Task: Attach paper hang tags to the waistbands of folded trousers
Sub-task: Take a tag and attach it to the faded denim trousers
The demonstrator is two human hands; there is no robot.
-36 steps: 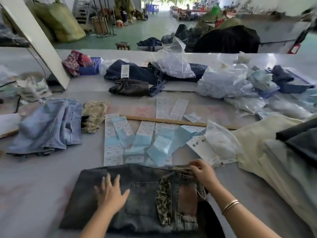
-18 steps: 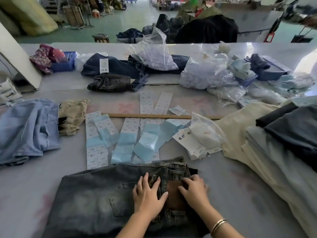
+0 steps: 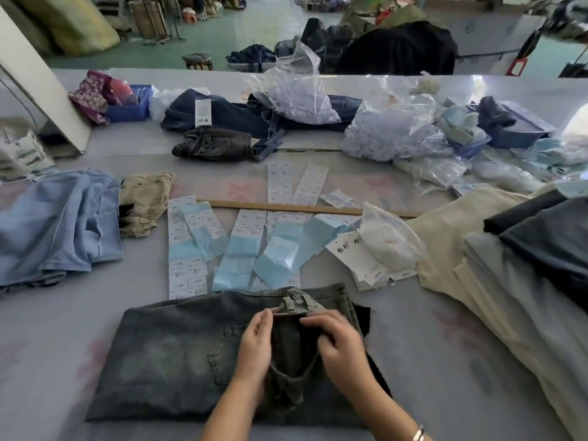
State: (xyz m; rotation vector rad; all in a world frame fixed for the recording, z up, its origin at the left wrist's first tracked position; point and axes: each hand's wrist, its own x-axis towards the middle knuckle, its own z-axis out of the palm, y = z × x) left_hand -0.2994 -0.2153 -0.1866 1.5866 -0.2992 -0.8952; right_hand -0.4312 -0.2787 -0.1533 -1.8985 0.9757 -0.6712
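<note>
Folded dark grey jeans point(image 3: 171, 354) lie at the near edge of the table, the waistband point(image 3: 296, 302) turned up at their right end. My left hand point(image 3: 254, 345) grips the waistband's left side, fingers curled over the fabric. My right hand point(image 3: 340, 345) pinches the fabric on the right, slightly blurred. Rows of white and pale blue paper tags point(image 3: 235, 246) lie just beyond the jeans. White hang tags with printed characters point(image 3: 353, 249) sit to the right of them, under a clear bag.
A wooden ruler point(image 3: 286, 207) crosses the table's middle. Light blue jeans point(image 3: 57, 224) lie left, a stack of cream and dark trousers point(image 3: 509, 249) right. Clear plastic bags point(image 3: 397, 135), dark jeans point(image 3: 222, 116) and a blue tub point(image 3: 130, 106) crowd the far side.
Both hands went from lying flat on the jeans to gripping the waistband, which is now lifted and folded back. The brown patch seen earlier is hidden.
</note>
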